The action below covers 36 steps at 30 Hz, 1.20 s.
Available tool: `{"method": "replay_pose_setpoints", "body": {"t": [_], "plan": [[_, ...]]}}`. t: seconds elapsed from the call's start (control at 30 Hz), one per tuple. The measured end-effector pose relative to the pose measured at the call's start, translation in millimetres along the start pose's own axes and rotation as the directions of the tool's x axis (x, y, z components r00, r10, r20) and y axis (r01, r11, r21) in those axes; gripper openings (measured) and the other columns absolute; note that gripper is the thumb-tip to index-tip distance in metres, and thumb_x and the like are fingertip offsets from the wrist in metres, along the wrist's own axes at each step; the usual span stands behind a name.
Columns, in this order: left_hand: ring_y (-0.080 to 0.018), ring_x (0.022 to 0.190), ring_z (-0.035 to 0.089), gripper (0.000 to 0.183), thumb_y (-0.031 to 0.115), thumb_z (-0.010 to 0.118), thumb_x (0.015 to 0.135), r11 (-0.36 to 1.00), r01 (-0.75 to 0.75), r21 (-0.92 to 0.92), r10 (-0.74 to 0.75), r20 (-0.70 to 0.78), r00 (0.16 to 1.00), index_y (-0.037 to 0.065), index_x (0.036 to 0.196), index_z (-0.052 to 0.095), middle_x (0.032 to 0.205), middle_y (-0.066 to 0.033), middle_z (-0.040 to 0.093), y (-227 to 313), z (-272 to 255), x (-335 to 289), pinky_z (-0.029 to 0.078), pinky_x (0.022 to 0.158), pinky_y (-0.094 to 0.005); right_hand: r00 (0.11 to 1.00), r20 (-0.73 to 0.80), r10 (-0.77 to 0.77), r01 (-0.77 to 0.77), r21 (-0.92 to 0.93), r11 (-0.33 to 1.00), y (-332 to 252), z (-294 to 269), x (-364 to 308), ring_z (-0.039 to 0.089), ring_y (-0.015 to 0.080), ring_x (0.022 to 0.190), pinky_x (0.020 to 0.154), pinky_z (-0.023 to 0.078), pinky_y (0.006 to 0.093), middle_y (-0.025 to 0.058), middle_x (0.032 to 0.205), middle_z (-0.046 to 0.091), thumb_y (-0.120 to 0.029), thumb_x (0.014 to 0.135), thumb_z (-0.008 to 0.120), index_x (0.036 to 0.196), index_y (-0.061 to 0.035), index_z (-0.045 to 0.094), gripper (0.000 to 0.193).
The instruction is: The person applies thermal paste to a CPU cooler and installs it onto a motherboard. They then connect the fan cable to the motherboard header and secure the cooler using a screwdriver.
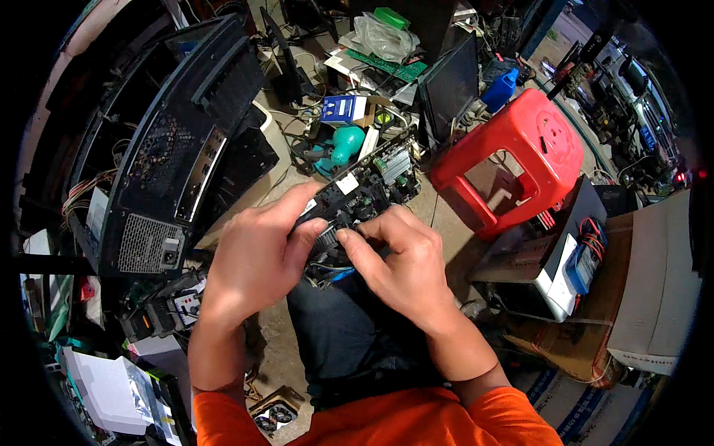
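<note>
A computer motherboard [364, 186] is held tilted above my lap. It carries a finned silver heatsink [397, 166], dark connectors and a pale label. My left hand [256, 256] is closed on its near left edge, the thumb lying over the top and the fingers mostly hidden. At the middle of the board, my right hand [405, 260] has its thumb and curled fingers closed on a dark part near the left thumb. What sits exactly between those fingertips is hidden. Dark and blue cables [338, 271] show just below the board.
To the left stands an opened black computer case [160, 171]. A red plastic stool [513, 160] is at the right, with cardboard boxes [654, 282] nearby. Beyond the board lie a teal rounded object [346, 145], a blue-white box [342, 110] and a dark flat panel [450, 89].
</note>
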<state>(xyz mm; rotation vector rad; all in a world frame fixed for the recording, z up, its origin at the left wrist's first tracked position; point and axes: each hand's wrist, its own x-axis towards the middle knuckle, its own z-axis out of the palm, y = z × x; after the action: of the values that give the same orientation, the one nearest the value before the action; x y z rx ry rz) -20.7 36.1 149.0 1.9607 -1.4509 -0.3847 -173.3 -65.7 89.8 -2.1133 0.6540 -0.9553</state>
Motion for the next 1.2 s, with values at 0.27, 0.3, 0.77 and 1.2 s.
{"method": "replay_pose_setpoints", "body": {"t": [0.27, 0.3, 0.77, 1.2], "plan": [[-0.0364, 0.085, 0.068, 0.047, 0.010, 0.073, 0.080, 1.000, 0.000, -0.007, 0.001, 0.109, 0.994, 0.002, 0.124, 0.056, 0.094, -0.0196, 0.068, -2, -8, 2, 0.052, 0.074, -0.0384, 0.999, -0.032, -0.021, 0.022, 0.019, 1.000, 1, 3, -4, 0.062, 0.0315, 0.067, 0.057, 0.049, 0.0397, 0.0112, 0.074, 0.060, -0.016, 0.079, 0.080, 0.079, -0.0035, 0.065, 0.019], [-0.0381, 0.088, 0.067, 0.052, 0.014, 0.075, 0.078, 1.000, 0.009, -0.021, -0.007, 0.136, 0.991, 0.005, 0.125, 0.056, 0.095, -0.0196, 0.068, -2, -9, 3, 0.052, 0.074, -0.0417, 0.999, -0.040, -0.027, 0.028, 0.024, 0.999, 1, 4, -5, 0.062, 0.0317, 0.067, 0.057, 0.049, 0.0397, 0.0112, 0.074, 0.059, -0.015, 0.079, 0.080, 0.080, -0.0034, 0.065, 0.018], [-0.0252, 0.080, 0.072, 0.046, 0.008, 0.082, 0.070, 0.994, 0.076, 0.081, -0.079, 0.041, 0.996, 0.003, 0.111, 0.061, 0.089, -0.0149, 0.070, 5, 2, 3, 0.054, 0.069, -0.0331, 0.995, -0.081, -0.065, 0.071, 0.074, 0.995, 7, 10, -6, 0.062, 0.0296, 0.065, 0.056, 0.048, 0.0373, 0.0110, 0.074, 0.060, -0.011, 0.079, 0.080, 0.082, -0.0029, 0.065, 0.016], [-0.0412, 0.086, 0.067, 0.053, 0.015, 0.079, 0.072, 0.972, 0.018, 0.235, -0.048, 0.120, 0.992, 0.005, 0.117, 0.053, 0.091, -0.0199, 0.068, 6, -5, 5, 0.052, 0.070, -0.0442, 0.999, -0.029, 0.030, -0.023, 0.217, 0.976, 9, 8, -7, 0.062, 0.0266, 0.064, 0.056, 0.048, 0.0348, 0.0108, 0.076, 0.062, -0.011, 0.080, 0.079, 0.087, -0.0011, 0.069, 0.016]]}}
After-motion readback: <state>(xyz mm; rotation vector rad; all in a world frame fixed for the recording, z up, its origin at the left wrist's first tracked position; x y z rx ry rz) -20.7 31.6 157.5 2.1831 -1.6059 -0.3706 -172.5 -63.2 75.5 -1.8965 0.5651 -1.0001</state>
